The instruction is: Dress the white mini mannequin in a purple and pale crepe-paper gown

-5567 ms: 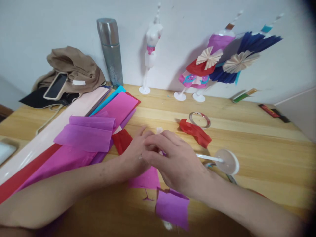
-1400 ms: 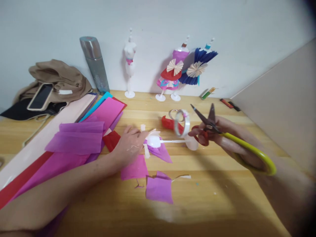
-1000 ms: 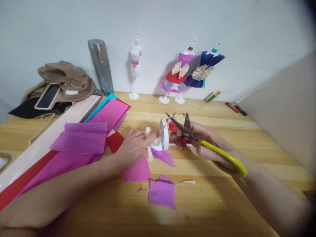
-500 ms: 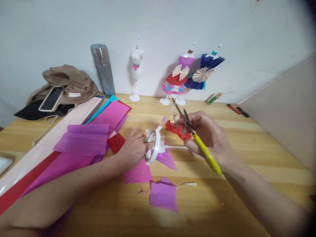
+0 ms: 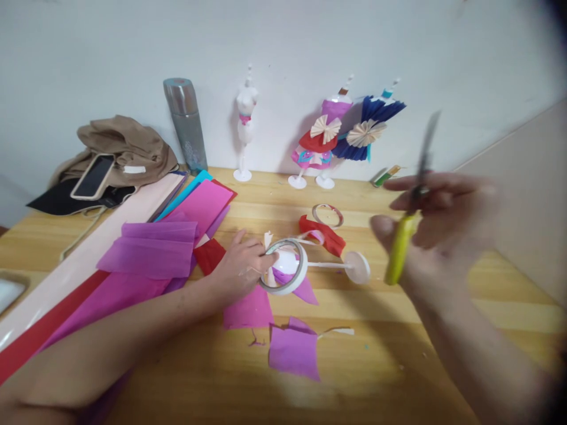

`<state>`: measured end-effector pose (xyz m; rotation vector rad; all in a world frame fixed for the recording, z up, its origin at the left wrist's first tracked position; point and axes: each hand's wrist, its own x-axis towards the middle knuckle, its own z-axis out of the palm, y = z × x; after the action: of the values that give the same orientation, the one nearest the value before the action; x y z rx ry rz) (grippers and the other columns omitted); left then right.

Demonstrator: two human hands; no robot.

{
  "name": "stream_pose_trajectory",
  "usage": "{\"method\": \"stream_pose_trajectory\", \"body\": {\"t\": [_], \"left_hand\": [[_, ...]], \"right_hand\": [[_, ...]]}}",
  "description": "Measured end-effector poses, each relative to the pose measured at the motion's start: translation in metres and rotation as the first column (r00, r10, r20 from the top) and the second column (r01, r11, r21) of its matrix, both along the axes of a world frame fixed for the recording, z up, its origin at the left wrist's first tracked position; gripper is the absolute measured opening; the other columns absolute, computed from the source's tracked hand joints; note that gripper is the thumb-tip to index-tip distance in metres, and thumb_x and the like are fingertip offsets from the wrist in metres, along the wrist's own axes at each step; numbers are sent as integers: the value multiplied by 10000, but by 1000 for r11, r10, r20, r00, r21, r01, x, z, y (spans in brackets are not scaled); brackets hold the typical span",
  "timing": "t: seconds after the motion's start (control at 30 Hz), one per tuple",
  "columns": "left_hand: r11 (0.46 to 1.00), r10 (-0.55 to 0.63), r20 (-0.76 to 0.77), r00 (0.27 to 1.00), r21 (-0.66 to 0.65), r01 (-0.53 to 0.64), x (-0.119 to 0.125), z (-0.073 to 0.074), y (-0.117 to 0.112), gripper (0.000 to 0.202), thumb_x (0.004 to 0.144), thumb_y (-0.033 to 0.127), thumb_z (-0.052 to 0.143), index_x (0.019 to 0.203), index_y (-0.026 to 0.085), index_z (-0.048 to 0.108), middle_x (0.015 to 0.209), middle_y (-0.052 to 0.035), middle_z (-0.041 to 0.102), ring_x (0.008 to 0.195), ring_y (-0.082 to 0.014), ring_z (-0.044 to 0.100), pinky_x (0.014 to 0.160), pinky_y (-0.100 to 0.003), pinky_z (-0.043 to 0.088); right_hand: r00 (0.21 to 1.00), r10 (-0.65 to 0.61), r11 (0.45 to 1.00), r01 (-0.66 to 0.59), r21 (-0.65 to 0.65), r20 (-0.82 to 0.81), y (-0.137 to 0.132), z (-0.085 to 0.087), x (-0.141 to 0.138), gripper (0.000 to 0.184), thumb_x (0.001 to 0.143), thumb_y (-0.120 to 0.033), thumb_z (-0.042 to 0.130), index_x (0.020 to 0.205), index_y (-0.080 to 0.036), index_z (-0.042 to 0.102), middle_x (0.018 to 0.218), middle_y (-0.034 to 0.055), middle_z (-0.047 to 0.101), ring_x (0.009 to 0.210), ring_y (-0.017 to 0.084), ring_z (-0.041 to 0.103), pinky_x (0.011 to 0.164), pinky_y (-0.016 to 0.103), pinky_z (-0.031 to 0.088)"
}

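My left hand [image 5: 239, 264] grips a roll of tape [image 5: 303, 268] by its near-left rim, fingertips at the ring. Through and behind the roll shows a small white dress-form figure lying on its side, its round base [image 5: 357, 267] pointing right. Purple paper [image 5: 305, 290] lies around the figure's body, partly hidden by the roll. My right hand [image 5: 447, 230], blurred by motion, holds scissors with a yellow handle [image 5: 400, 251] above the table, blades pointing up. A crumpled red paper strip [image 5: 328, 236] lies behind the figure, with a curled strip of tape over it.
Pink and purple paper squares [image 5: 294, 351] lie in front. Stacked coloured sheets [image 5: 146, 251] cover the left. Along the wall stand a flask [image 5: 186, 127], a bare white figure [image 5: 244, 124] and two dressed figures [image 5: 326, 128]. A thin ring [image 5: 340, 217] lies behind the red strip.
My right hand has moved right with the scissors, turning the blades upward. The tape strip has dropped over the red paper. The roll now faces me more, and the figure's base is uncovered.
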<state>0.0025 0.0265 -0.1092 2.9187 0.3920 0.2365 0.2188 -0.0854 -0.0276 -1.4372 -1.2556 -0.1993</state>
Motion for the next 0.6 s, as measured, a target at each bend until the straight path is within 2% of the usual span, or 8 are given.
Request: {"method": "stream_pose_trajectory", "body": {"t": [0.1,0.13,0.2,0.27,0.3,0.4,0.47,0.6], "left_hand": [[1000,-2,-10,1000,12,2,0,-1,1,264,900,186,513,1121,204,657,905,-68,678,951,-246,571,931,-467,322],[1000,-1,-17,1000,7,1,0,-1,1,273,902,187,509,1133,201,653,912,-68,678,956,-246,571,931,-466,321],[1000,-2,-26,1000,-7,2,1,1,0,280,908,188,497,1140,206,652,923,-65,677,959,-241,570,921,-454,322],[1000,-1,-23,1000,-16,0,1,4,-1,273,913,192,490,1125,218,661,913,-60,674,937,-231,568,905,-439,322],[1000,3,-18,1000,-17,-3,1,4,-1,271,919,196,485,1122,222,663,909,-60,672,930,-228,566,900,-435,319],[1000,11,-5,1000,-25,-11,1,5,-2,268,943,218,467,1128,216,661,931,-70,673,961,-236,559,912,-441,305],[999,16,-4,1000,-37,-16,0,5,-3,260,953,235,461,1116,212,663,951,-70,673,990,-244,555,927,-451,295],[998,23,-16,1000,-64,-24,1,5,-3,250,964,258,453,1058,218,681,931,-51,667,977,-235,561,951,-463,285]], "right_hand": [[995,89,994,-86,63,-46,-6,6,3,383,700,-260,753,985,-258,498,902,25,613,721,164,554,652,340,407],[985,163,987,-163,-3,-52,-10,5,1,355,717,-225,743,981,-262,508,905,26,621,750,174,584,650,337,425],[944,330,928,-323,-187,7,-19,2,-7,335,740,-150,715,1002,-265,539,957,45,637,849,205,626,685,348,467],[843,497,846,-416,-334,208,-25,-2,-19,328,771,-113,654,1047,-257,552,1002,67,661,886,219,637,703,353,486],[772,545,827,-430,-362,328,-27,-3,-25,291,794,-112,617,1047,-243,555,962,71,672,838,211,631,679,346,481],[595,553,833,-410,-372,583,-26,-5,-40,151,898,-138,490,1010,-193,575,785,61,670,677,187,572,614,329,441],[529,535,844,-372,-387,659,-23,-4,-44,194,936,-123,432,1038,-172,590,774,63,686,684,189,580,640,336,446],[500,541,841,-327,-431,676,-23,-4,-40,270,944,-90,411,1119,-187,592,899,76,724,799,203,630,714,349,473]]}}
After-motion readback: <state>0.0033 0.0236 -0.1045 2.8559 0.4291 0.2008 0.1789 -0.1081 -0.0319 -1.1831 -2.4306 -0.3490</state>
